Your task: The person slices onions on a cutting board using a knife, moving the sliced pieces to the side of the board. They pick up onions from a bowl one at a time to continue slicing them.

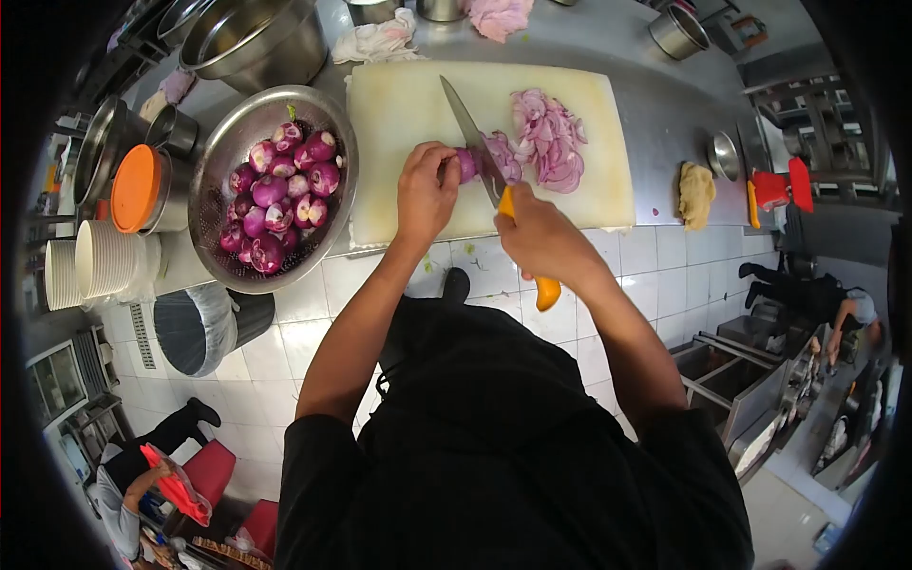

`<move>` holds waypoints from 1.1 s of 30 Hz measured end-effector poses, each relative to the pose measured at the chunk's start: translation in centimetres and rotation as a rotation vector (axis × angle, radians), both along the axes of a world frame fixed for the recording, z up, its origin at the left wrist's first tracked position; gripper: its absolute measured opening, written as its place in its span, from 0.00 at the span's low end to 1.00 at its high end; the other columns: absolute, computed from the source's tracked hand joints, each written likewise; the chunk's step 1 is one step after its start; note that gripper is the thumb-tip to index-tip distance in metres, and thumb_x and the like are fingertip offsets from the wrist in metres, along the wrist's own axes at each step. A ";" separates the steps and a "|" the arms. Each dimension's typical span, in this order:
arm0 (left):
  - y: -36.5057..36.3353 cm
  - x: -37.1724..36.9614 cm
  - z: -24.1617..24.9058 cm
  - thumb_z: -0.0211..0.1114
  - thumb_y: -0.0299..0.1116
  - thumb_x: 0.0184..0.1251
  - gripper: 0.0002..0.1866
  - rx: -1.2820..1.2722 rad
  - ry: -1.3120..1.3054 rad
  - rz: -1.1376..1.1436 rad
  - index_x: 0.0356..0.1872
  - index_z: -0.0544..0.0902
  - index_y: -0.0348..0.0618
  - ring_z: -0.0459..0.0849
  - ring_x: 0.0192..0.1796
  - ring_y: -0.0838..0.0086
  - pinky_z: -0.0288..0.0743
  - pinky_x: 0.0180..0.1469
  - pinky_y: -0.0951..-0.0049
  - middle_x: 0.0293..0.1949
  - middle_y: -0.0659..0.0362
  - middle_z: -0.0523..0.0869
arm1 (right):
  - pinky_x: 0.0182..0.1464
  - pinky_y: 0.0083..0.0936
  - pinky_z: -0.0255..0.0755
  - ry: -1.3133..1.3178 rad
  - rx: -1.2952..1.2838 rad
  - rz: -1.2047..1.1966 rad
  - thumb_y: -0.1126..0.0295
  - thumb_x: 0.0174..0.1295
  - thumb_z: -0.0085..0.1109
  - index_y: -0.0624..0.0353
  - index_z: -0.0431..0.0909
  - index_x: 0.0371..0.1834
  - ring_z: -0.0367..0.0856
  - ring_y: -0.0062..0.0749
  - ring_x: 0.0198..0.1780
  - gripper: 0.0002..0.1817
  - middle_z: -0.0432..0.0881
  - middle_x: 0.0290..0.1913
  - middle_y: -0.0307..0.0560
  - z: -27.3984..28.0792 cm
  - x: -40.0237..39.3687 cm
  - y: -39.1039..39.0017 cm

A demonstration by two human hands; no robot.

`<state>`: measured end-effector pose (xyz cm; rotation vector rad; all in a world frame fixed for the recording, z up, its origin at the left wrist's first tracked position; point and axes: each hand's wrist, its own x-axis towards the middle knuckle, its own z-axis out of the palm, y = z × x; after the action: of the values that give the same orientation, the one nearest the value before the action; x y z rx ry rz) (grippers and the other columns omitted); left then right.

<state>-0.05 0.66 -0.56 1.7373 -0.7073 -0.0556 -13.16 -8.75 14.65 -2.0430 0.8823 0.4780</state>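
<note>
My right hand (pixel 543 236) is closed round the yellow handle of a kitchen knife (pixel 467 119), its blade pointing away across the white cutting board (pixel 399 104). Just left of the blade, my left hand (pixel 427 185) grips a piece of red onion (pixel 465 166) with curled fingers. Cut onion lies against the blade's right side. Further right on the board spreads a heap of sliced red onion (pixel 551 142). To the left stands a perforated metal colander (pixel 214 171) with several peeled whole red onions (pixel 269 190) in it.
A large steel pot (pixel 261 47) stands behind the colander. Stacked white bowls (pixel 100 261) and an orange lid (pixel 138 188) are at far left. A yellowish cloth (pixel 696 195) lies right of the board. Below the counter is a lined bin (pixel 190 328). Two other people are at the sides.
</note>
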 end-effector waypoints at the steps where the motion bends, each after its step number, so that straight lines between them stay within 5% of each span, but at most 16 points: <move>1: 0.0 0.0 0.3 0.68 0.23 0.68 0.05 0.002 -0.002 0.003 0.41 0.87 0.33 0.88 0.40 0.58 0.83 0.44 0.64 0.45 0.50 0.87 | 0.29 0.44 0.81 -0.035 -0.045 0.013 0.67 0.75 0.50 0.73 0.64 0.57 0.86 0.48 0.21 0.18 0.84 0.30 0.64 -0.9 -0.2 0.1; 7: -0.1 0.1 0.1 0.68 0.22 0.67 0.04 -0.020 -0.015 0.000 0.40 0.86 0.32 0.88 0.40 0.59 0.83 0.43 0.65 0.43 0.49 0.87 | 0.28 0.43 0.80 -0.231 -0.240 0.019 0.66 0.75 0.51 0.71 0.65 0.54 0.86 0.48 0.21 0.17 0.85 0.33 0.66 -9.6 2.2 -0.5; 10: 0.3 0.0 0.2 0.68 0.22 0.67 0.05 0.001 0.003 -0.010 0.41 0.86 0.33 0.88 0.40 0.59 0.83 0.42 0.65 0.43 0.50 0.88 | 0.39 0.50 0.82 -0.164 -0.002 -0.028 0.67 0.73 0.51 0.72 0.66 0.54 0.88 0.59 0.29 0.17 0.86 0.35 0.72 -5.5 3.5 -1.8; 13: 0.0 0.2 0.0 0.68 0.22 0.67 0.05 -0.008 -0.047 0.012 0.41 0.86 0.33 0.88 0.41 0.59 0.83 0.43 0.65 0.43 0.50 0.88 | 0.25 0.40 0.79 -0.058 0.010 -0.006 0.65 0.75 0.53 0.70 0.65 0.56 0.85 0.46 0.20 0.18 0.85 0.33 0.63 -2.2 2.1 -1.7; 16: -0.1 0.0 0.5 0.68 0.23 0.67 0.05 0.005 -0.003 0.021 0.41 0.87 0.33 0.88 0.41 0.59 0.83 0.44 0.65 0.43 0.50 0.88 | 0.25 0.40 0.80 0.027 0.034 0.002 0.67 0.75 0.51 0.71 0.64 0.56 0.86 0.47 0.21 0.18 0.86 0.33 0.64 0.8 0.0 0.0; 23: -0.1 0.1 0.3 0.67 0.23 0.68 0.05 0.000 -0.035 0.010 0.39 0.87 0.32 0.88 0.41 0.58 0.83 0.46 0.64 0.44 0.49 0.88 | 0.27 0.42 0.81 -0.319 -0.431 0.110 0.67 0.74 0.50 0.71 0.65 0.54 0.86 0.49 0.21 0.16 0.85 0.35 0.68 -11.5 0.9 0.2; 26: 0.1 0.0 0.4 0.67 0.23 0.68 0.05 -0.001 -0.010 0.005 0.40 0.87 0.31 0.88 0.41 0.57 0.84 0.46 0.64 0.44 0.49 0.88 | 0.28 0.41 0.81 -0.198 0.004 -0.052 0.66 0.73 0.52 0.70 0.66 0.53 0.86 0.47 0.21 0.17 0.85 0.35 0.65 -7.9 3.2 -1.5; 33: -0.1 -0.1 0.7 0.67 0.23 0.68 0.06 -0.046 -0.022 0.038 0.42 0.86 0.32 0.88 0.41 0.58 0.83 0.45 0.64 0.44 0.49 0.87 | 0.26 0.39 0.79 0.018 0.040 0.001 0.66 0.75 0.50 0.71 0.65 0.53 0.84 0.43 0.20 0.17 0.83 0.30 0.58 0.8 0.3 -0.3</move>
<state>-0.17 0.60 0.18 1.7087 -0.6862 0.0060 -12.89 -9.07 15.41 -2.0054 0.8764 0.5117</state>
